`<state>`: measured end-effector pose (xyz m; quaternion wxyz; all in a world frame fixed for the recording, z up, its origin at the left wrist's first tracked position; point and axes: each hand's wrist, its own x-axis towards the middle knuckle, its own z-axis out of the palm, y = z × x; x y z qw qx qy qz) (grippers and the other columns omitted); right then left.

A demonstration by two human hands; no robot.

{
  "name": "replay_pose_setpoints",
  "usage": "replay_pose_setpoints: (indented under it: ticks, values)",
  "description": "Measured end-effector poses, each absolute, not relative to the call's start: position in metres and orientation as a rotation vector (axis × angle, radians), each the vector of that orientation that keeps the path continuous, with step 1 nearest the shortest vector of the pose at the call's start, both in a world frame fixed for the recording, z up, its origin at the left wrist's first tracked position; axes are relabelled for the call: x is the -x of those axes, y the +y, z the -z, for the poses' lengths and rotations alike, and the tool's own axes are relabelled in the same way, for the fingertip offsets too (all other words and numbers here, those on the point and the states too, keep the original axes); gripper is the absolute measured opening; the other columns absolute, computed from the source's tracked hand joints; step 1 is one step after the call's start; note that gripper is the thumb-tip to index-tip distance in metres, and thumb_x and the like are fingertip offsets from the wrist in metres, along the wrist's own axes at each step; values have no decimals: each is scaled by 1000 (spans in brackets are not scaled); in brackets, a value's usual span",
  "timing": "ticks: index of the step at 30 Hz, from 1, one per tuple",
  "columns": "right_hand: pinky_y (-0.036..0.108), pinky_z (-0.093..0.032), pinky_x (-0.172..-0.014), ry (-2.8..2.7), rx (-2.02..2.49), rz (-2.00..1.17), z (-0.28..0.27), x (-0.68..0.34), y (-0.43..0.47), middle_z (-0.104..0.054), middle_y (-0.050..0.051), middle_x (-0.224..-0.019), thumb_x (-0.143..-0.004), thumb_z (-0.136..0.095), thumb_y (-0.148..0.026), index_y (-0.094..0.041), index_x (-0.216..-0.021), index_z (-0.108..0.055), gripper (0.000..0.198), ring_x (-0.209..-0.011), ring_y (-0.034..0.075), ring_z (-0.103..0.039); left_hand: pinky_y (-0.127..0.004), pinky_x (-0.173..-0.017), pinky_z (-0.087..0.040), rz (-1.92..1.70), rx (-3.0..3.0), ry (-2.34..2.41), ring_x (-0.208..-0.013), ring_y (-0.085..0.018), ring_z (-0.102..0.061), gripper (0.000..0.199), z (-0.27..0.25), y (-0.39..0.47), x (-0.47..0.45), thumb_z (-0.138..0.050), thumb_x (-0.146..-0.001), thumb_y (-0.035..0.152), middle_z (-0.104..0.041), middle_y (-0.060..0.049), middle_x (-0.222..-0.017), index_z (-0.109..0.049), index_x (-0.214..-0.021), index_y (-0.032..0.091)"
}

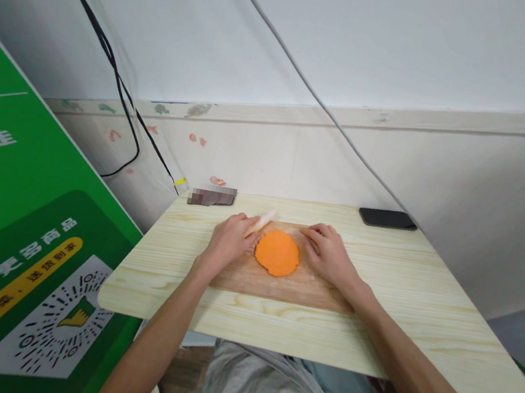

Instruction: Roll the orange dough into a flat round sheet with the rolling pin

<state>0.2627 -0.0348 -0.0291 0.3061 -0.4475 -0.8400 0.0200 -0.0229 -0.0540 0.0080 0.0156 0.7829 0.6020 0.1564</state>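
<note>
A flat orange round of dough [277, 253] with a slightly ragged rim lies on a floured wooden board [247, 282]. My left hand [231, 238] is closed around a small pale rolling pin [262, 221], which slants up and to the right beside the dough's upper left edge. On the other side, my right hand [328, 252] rests over the board just right of the dough. Its fingers point left, with the thumb a little apart from them, and I see nothing held there. Whether its fingertips touch the dough's edge is unclear.
The board lies on a light wood-grain table [423, 320] against a white wall. At the back stand a black phone [388, 219] on the right and a partly blurred dark object [212, 196] on the left. A green printed panel [32, 237] borders the left side; cables [109, 54] hang along the wall.
</note>
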Motion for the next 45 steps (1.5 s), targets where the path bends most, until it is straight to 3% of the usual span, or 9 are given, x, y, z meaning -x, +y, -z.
replay_pose_setpoints:
  ticks: [5, 9, 11, 16, 22, 28, 34, 39, 45]
  values:
    - [49, -52, -100, -2010, 1101, 35, 9, -263, -48, -72, 15, -116, -109, -50, -31, -20, -132, -73, 35, -113, 31, -65, -33, -95, -53, -588, -2627, 1355, -108, -23, -68, 41, -17, -46, 27, -57, -109, 33, -73, -8, -117, -65, -148, 26]
    - [54, -51, -104, -2297, 959, 85, -12, -264, -48, -66, 17, -140, -108, -55, -39, -23, -148, -63, 44, -127, 34, -61, -37, -105, -51, -556, -2772, 1024, -116, -24, -65, 39, -33, -33, 7, -58, -109, 31, -74, -8, -125, -66, -147, 28]
    - [53, -54, -99, -2459, 902, 30, -16, -265, -42, -68, 18, -136, -110, -51, -37, -21, -150, -60, 44, -121, 34, -64, -38, -105, -51, -548, -2799, 987, -115, -25, -65, 32, -40, -27, -2, -59, -108, 32, -76, -8, -121, -73, -137, 24]
    - [51, -57, -97, -2436, 913, -55, -12, -277, -25, -72, 18, -118, -112, -41, -35, -15, -137, -66, 40, -112, 33, -66, -34, -98, -52, -745, -2640, 1188, -108, -24, -71, 40, -41, -19, 7, -59, -108, 41, -80, -10, -120, -70, -140, 19]
    - [50, -58, -95, -2435, 967, -124, -2, -282, -22, -71, 16, -115, -111, -45, -34, -19, -132, -68, 35, -108, 32, -67, -30, -73, -44, -731, -2445, 1670, -80, -22, -71, 49, -18, -14, 37, -43, -112, 41, -81, -10, -87, -80, -90, 17]
    - [48, -58, -92, -2487, 962, -136, 3, -275, -22, -69, 16, -114, -111, -45, -37, -18, -133, -70, 38, -104, 30, -67, -30, -76, -47, -708, -2383, 1766, -85, -23, -73, 36, 6, -7, 32, -49, -109, 33, -82, -9, -93, -80, -96, 20]
    - [49, -56, -102, -2413, 1025, 22, -7, -259, -12, -65, 21, -127, -111, -42, -36, -15, -102, -80, 45, -112, 30, -66, -37, -105, -51, -907, -2467, 1713, -116, -25, -68, 35, 18, 2, 25, -46, -105, 15, -77, -12, -123, -73, -128, 17]
    - [50, -52, -108, -2447, 1303, 108, -6, -238, -4, -61, 22, -145, -112, -36, -33, -14, -139, -69, 46, -130, 32, -62, -44, -109, -49, -831, -2583, 1696, -117, -28, -62, 39, 14, 3, 20, -41, -107, 17, -74, -13, -121, -69, -134, 16]
    - [47, -46, -114, -2484, 1495, 81, -2, -235, -2, -62, 20, -151, -114, -31, -36, -14, -149, -61, 52, -141, 31, -55, -48, -112, -47, -652, -2595, 1811, -131, -31, -57, 48, 14, 7, 15, -41, -109, 27, -67, -17, -137, -53, -154, 16]
